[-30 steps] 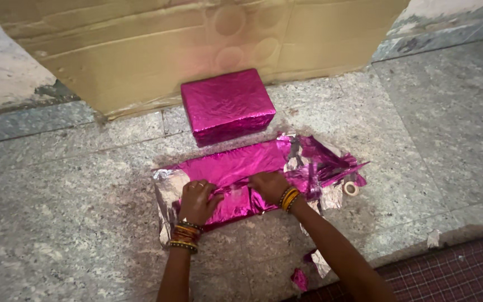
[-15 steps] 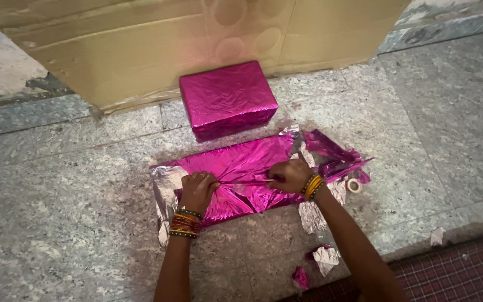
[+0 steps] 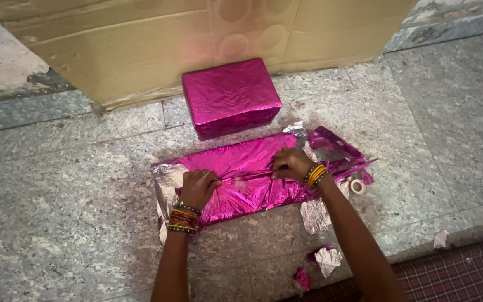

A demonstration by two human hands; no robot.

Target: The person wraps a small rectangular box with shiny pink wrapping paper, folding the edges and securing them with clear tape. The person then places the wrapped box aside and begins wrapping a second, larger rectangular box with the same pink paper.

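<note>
Both hands have a closed grip on the same ridge of shiny magenta foil wrapping paper (image 3: pixel 252 179): the left hand (image 3: pixel 198 187) is fisted round the pinched fold near the sheet's left end, and the right hand (image 3: pixel 292 165) has its fingers curled down on the fold further right, so the foil is drawn into taut creases between them. Each wrist wears a stack of bangles. The sheet lies on the grey stone floor (image 3: pixel 57 223), apparently folded over a long flat parcel, with its silver underside showing at the left edge and in loose flaps at the right. Just behind it stands a finished box wrapped in the same magenta foil (image 3: pixel 230 96), set against a large sheet of brown cardboard (image 3: pixel 141 50). A small roll of clear tape (image 3: pixel 357 186) lies just beside the sheet's right end. Torn foil scraps (image 3: pixel 326 258) lie on the floor near the right forearm, and a checked mat (image 3: pixel 465 274) fills the lower right corner.
</note>
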